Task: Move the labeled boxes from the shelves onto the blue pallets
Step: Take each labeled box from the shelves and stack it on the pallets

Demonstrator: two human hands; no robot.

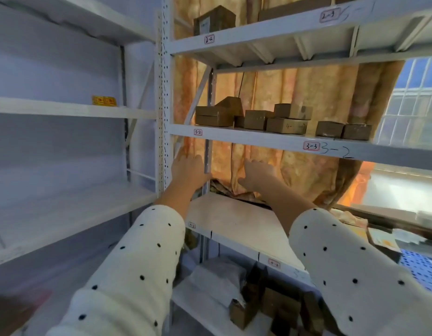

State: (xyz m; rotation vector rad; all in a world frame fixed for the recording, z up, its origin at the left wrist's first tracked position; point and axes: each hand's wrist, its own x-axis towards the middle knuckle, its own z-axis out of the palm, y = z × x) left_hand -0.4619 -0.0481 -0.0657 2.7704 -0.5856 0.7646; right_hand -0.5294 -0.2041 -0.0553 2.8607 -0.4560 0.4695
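left hand (189,169): raised in front of the rack upright, fingers spread and nearly straight, holding nothing; it sits under the lip of the shelf marked 3-2 (234,135).
right hand (257,174): also raised, fingers loosely extended, empty, just right of the left hand and a little further into the bay.
boxes on the middle shelf (258,118): a row of brown cartons standing on that shelf, above both hands and running off to the right; the nearest stack (213,117) is at the left end, almost straight above the left hand.
long axis: the row runs along the shelf, left to right; most cartons lie flat with a long side facing out.
nearer hand: I judge the left hand closer to the left-end stack, the right hand closer to the cartons in the middle of the row.
upper box (214,20): one carton on the shelf above, well out of reach of either hand.
blue pallet (420,265): only a corner shows at the lower right edge.
hard to make out: labels on the cartons are too blurred to read; the dark items on the bottom shelf (258,304) are partly hidden by the sleeves.
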